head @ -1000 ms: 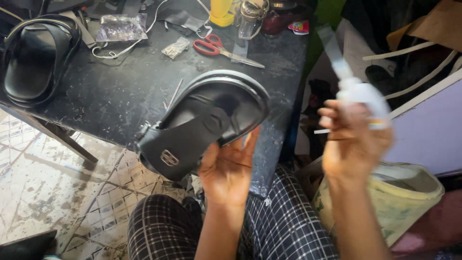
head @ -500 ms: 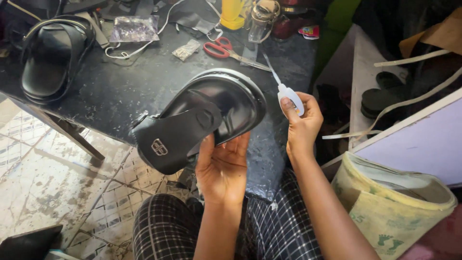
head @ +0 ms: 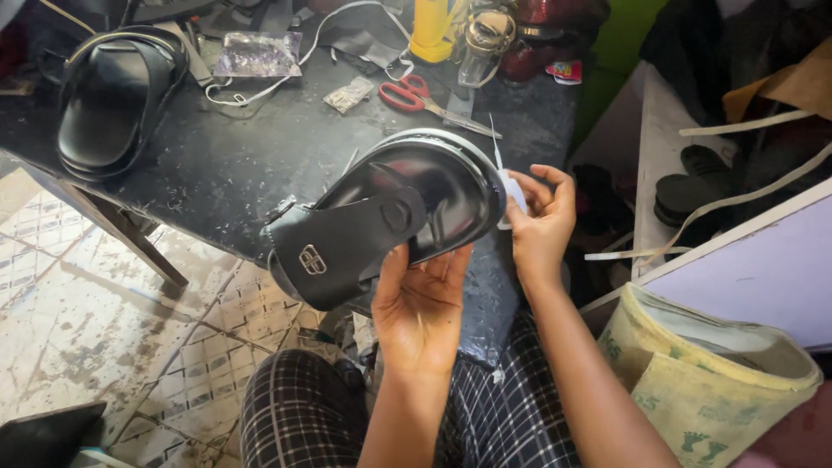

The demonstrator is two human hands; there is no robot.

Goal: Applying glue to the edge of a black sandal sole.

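Far to the left of the fingers, a second black sandal [head: 113,100] lies flat on the dark table [head: 234,165], near its left end. Further along the table top, beyond the fingers, sit a clear plastic bag [head: 257,54], a white cord [head: 290,65], a small packet [head: 349,94], red-handled scissors [head: 414,94], a yellow bottle [head: 431,28] and a glass jar [head: 484,35].

The left hand [head: 422,312] rises from the lap, palm up, and holds a black sandal [head: 381,217] above the near edge of the table. Its thumb presses against the near side of the sole and its fingers [head: 451,269] curl up under the sandal's edge, so the fingers are closed on the sandal. The sandal is tilted, its wide strap with a small metal emblem pointing down to the left of the fingers, its rounded end up to the right.

The right hand [head: 542,221] sits just beside that rounded end. Its fingers [head: 555,186] are pinched narrow around a small white glue tube [head: 511,192], whose thin nozzle points upward past the sandal's rim. The tube touches, or nearly touches, the edge of the sole; which one is unclear.

Below both hands are checked trousers [head: 286,407]. To the right of the right fingers stands a yellowish sack [head: 693,373], with white strips [head: 728,199] above it
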